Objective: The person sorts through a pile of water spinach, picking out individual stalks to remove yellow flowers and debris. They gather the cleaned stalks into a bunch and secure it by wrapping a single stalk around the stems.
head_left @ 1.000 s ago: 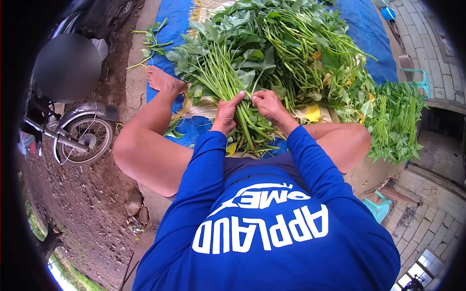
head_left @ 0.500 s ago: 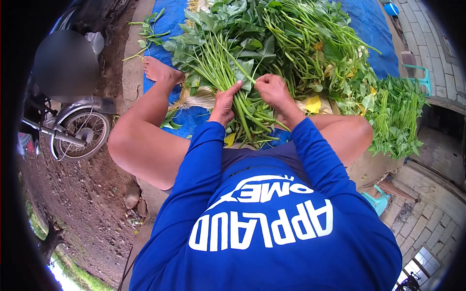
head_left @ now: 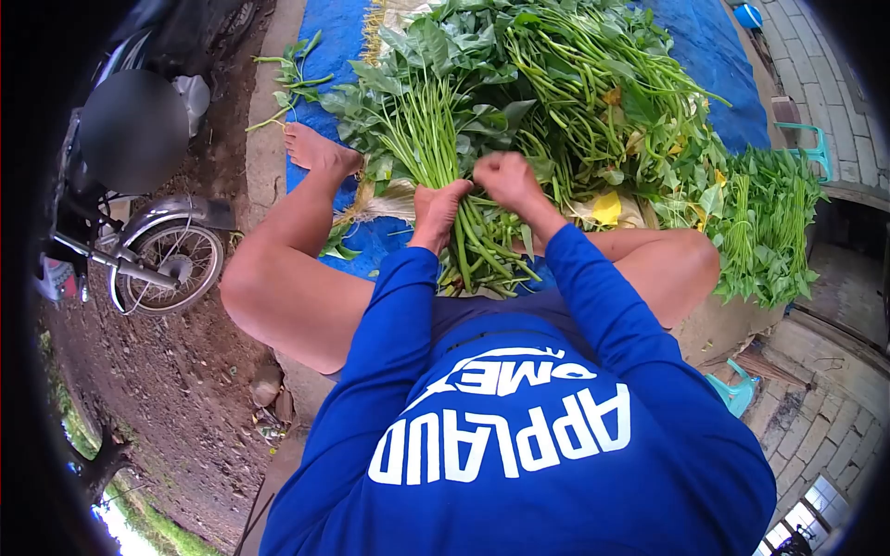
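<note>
A bunch of long-stemmed leafy greens [head_left: 422, 144] lies in my left hand [head_left: 438, 213], which is wrapped around its stems. The leaves point away from me and the cut stem ends fan out towards my lap. Just right of the bunch, my right hand [head_left: 508, 181] is closed with its fingers curled. Whatever those fingers hold, if anything, is hidden. Beyond both hands spreads a big heap of loose greens [head_left: 593, 79], some leaves yellowed. At the right stand bundled greens [head_left: 762, 227] with their stems gathered together.
Blue tarp [head_left: 709, 65] lies under the heap. My bare legs [head_left: 297, 287] are folded on either side. A motorcycle wheel [head_left: 171, 269] is at the left, with a blurred person behind it. Green plastic stools [head_left: 808, 148] stand on the paving at right.
My right hand has moved left, closer to the bunch; the stem it pinched before no longer shows clearly. My left hand keeps its grip. The whole view has shifted slightly.
</note>
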`<state>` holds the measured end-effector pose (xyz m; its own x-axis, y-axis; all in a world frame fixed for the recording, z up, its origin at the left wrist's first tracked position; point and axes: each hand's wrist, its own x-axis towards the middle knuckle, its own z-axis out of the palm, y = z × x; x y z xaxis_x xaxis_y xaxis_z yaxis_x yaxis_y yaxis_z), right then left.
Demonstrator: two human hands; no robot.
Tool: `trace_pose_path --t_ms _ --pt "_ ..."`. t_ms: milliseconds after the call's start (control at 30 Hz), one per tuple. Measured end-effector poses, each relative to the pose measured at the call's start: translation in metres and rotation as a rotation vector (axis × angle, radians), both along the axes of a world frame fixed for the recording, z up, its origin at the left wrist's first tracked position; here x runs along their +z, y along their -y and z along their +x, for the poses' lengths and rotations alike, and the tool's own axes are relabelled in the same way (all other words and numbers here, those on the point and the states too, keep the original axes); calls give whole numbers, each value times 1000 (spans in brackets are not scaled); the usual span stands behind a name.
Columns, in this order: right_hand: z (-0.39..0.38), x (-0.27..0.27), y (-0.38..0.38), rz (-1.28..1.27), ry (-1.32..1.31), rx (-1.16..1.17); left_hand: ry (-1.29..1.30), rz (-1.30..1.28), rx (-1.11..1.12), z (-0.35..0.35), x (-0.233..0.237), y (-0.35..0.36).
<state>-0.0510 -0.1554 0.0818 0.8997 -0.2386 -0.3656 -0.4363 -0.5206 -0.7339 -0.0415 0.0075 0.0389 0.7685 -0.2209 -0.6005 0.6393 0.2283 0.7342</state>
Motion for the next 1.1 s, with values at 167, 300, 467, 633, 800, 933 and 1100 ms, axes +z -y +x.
trace_pose_path --t_ms 167,300,467,633,800,933,1100 --pt "89 1 -9 -71 342 -228 148 105 -32 1 31 0" --pt "111 -13 -14 714 140 -541 103 -23 -108 10 50 -15" --pt "140 -32 1 578 319 62 -248 -198 -297 33 36 -43" --pt "102 133 54 595 343 -179 -187 -375 -114 53 53 -62" --pt "4 181 100 407 299 -180 -130 -550 -102 71 103 -78" --pt "-43 164 98 443 347 -157 -37 -565 -48 71 136 -67" --pt "-51 193 32 54 1023 140 18 -420 -37 70 146 -53"
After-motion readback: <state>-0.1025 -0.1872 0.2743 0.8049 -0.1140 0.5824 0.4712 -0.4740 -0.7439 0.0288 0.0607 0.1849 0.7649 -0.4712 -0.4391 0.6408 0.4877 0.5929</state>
